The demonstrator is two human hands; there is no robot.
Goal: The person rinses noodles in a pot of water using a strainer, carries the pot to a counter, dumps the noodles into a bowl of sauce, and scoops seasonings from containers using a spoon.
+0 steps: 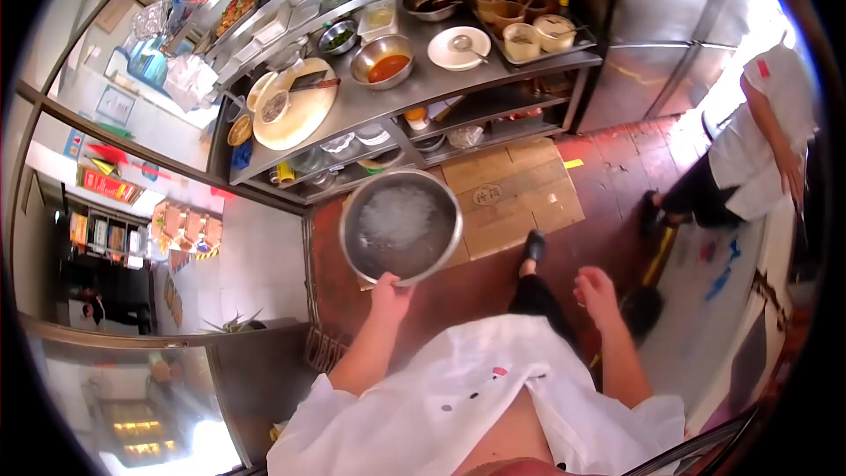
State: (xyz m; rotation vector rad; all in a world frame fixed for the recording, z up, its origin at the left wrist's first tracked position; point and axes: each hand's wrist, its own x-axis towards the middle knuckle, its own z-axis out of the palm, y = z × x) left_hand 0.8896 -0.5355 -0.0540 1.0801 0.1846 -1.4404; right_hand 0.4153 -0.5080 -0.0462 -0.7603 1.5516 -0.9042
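A large metal bowl (354,251) is gripped at its near rim by my left hand (390,297), with the fingers wrapped over the edge. Inside the bowl lies a pale, translucent mass (401,214) whose kind I cannot make out; it looks wet. The bowl is held out in front of me above the floor. My right hand (597,293) hangs in the air to the right, away from the bowl, with its fingers curled in. Whether anything small is in those fingers is hidden.
Ahead stands a steel counter (370,106) with a bowl of red sauce (388,68), a white plate (458,48) and a round cutting board (308,115). Flattened cardboard (507,198) covers part of the red floor. Another person (749,141) in white stands at the right.
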